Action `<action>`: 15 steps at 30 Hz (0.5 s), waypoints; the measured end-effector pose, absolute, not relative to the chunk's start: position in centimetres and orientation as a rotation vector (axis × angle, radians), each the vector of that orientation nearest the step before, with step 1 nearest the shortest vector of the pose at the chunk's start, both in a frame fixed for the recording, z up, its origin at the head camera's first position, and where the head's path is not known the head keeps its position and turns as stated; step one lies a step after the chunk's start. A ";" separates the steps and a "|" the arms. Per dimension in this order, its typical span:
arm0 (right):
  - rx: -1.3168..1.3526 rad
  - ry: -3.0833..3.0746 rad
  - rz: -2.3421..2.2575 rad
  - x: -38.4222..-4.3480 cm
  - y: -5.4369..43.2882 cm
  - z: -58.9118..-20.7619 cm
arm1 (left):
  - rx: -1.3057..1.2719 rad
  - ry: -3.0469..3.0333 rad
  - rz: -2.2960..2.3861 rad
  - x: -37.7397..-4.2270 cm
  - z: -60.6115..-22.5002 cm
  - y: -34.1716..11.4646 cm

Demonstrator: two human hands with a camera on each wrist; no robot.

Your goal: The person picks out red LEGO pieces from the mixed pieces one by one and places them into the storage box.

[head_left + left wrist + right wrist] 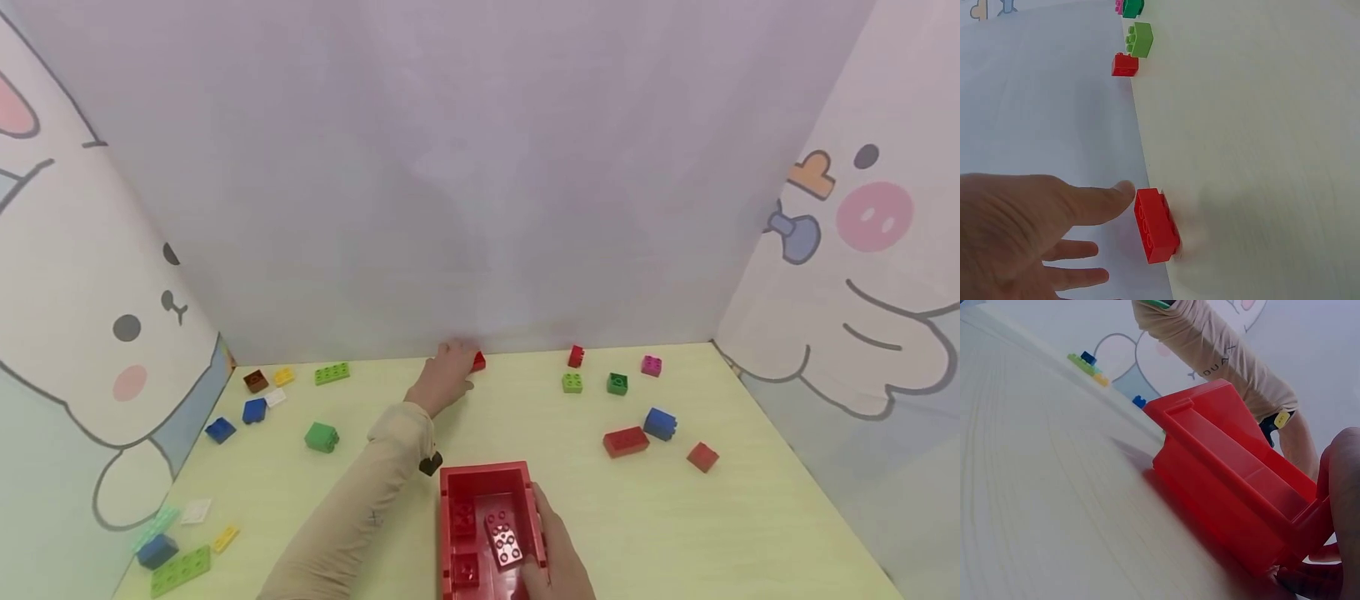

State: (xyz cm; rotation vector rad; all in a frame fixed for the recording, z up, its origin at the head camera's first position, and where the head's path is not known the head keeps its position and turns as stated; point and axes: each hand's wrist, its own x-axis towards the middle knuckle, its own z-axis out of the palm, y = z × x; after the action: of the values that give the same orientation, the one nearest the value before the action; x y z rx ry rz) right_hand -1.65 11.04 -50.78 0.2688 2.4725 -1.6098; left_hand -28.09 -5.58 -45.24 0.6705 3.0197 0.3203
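My left hand (445, 379) reaches to the back edge of the table, beside a red brick (479, 362). In the left wrist view the thumb tip is at or very near the end of this red brick (1157, 226), and the fingers stretch out apart from it. At the front, my right hand (561, 550) grips the right wall of a red box (483, 470), thumb over the rim. Several red bricks (504, 540) lie inside the box. Seen from the right wrist, the box (1216, 494) appears tilted, and part of the right hand (1344, 512) shows at its end.
Loose bricks lie on both sides: a green brick (322, 437) and a lime plate (181, 571) left, a long red brick (626, 442) and a blue brick (660, 423) right. A small red brick (576, 357) sits near the back wall (480, 208).
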 end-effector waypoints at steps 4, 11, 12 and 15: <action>0.267 2.478 -1.604 -1.7 11.1 -50.9 | 0.674 3.020 0.343 -28.5 -45.9 -5.7; 0.278 2.469 -1.590 -1.8 11.1 -50.9 | 0.683 2.959 0.367 -29.1 -47.0 -6.2; 0.276 2.472 -1.585 -1.8 11.1 -50.9 | 0.682 2.957 0.365 -29.2 -47.1 -6.2; 0.280 2.480 -1.577 -1.8 11.1 -50.9 | 0.683 2.965 0.361 -29.3 -47.4 -6.2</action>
State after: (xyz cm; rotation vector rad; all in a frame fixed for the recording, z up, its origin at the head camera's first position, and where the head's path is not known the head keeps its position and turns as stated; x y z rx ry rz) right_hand -1.78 11.09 -50.94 0.2796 2.4799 -1.5770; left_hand -29.33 -6.17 -47.43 0.6833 2.9645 0.3610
